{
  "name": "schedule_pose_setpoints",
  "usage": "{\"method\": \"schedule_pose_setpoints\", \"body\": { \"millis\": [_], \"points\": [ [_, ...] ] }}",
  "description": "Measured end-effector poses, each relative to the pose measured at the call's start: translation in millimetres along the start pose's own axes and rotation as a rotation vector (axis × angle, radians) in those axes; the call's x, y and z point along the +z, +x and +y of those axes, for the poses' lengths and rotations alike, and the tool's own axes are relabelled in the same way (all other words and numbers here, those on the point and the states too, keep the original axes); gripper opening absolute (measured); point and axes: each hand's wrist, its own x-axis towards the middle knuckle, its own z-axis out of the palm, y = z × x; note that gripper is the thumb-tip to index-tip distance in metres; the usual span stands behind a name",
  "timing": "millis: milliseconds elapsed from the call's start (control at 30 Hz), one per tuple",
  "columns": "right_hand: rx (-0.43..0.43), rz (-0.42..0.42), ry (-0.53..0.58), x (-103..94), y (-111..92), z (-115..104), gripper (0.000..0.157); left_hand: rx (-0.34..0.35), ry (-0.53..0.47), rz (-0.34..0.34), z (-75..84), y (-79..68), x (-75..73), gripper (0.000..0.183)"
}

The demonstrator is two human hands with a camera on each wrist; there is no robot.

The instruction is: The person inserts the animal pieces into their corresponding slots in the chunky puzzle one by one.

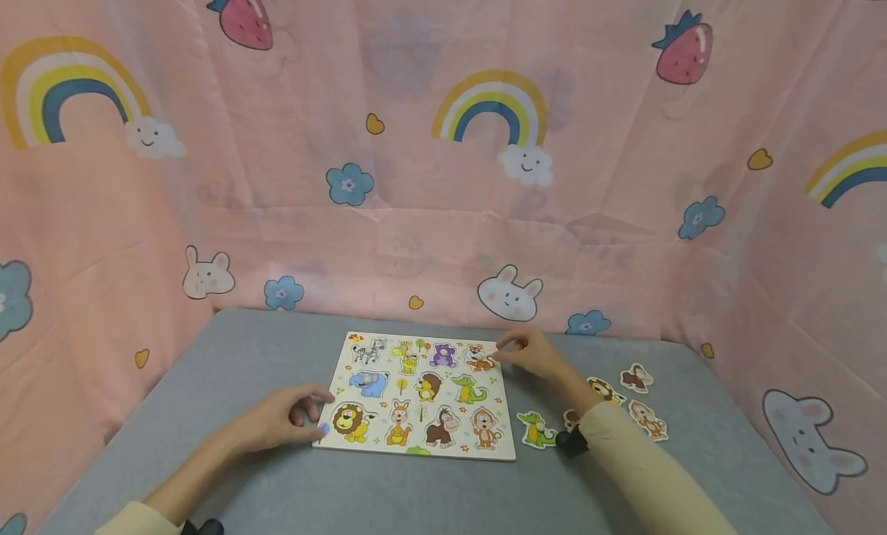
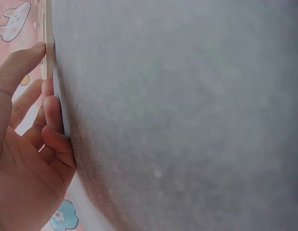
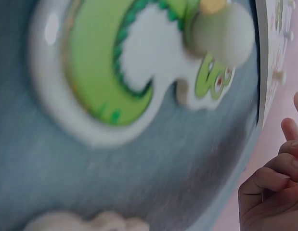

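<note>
A white wooden puzzle board [image 1: 443, 439] with animal pictures lies on the table. My left hand [image 1: 291, 418] is at its left edge, thumb and forefinger apart. In the left wrist view the thumb [image 2: 23, 60] touches the board's side, the other fingers loosely bent near the tabletop. At the top right corner my right hand [image 1: 537, 352] has its fingertips beside the tiger piece [image 1: 478, 358]; no piece shows lifted in them. A crocodile piece [image 1: 537, 430], with a round knob [image 3: 226, 36] in the right wrist view, lies right of the board.
Right of the right forearm are a monkey piece [image 1: 648, 419], a gorilla piece [image 1: 636, 377] and a lion piece [image 1: 604, 389]. Another piece [image 1: 570, 419] is partly hidden by the right wrist. A pink patterned curtain [image 1: 416, 242] surrounds the grey table [image 1: 277, 493].
</note>
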Motion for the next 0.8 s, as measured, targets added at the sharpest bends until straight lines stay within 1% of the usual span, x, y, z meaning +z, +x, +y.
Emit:
{"method": "schedule_pose_setpoints", "body": {
  "millis": [267, 467, 667, 800],
  "points": [
    [0.047, -0.014, -0.019, -14.4, -5.7, 7.9, 0.022, -0.001, 0.002, -0.001, 0.3, -0.2, 0.3, 0.045],
    [0.074, -0.013, -0.029, -24.9, -12.3, 6.1, 0.026, 0.002, 0.0, -0.003, 1.0, -0.4, 0.3, 0.045],
    [0.071, -0.025, -0.028, -35.9, -19.5, 4.7, 0.028, -0.002, 0.002, 0.001, 1.1, -0.4, 0.3, 0.045],
    [0.041, -0.033, -0.02, -43.8, -25.1, 5.3, 0.029, -0.006, 0.01, 0.006, 0.4, -0.2, 0.2, 0.045]
  ]
}}
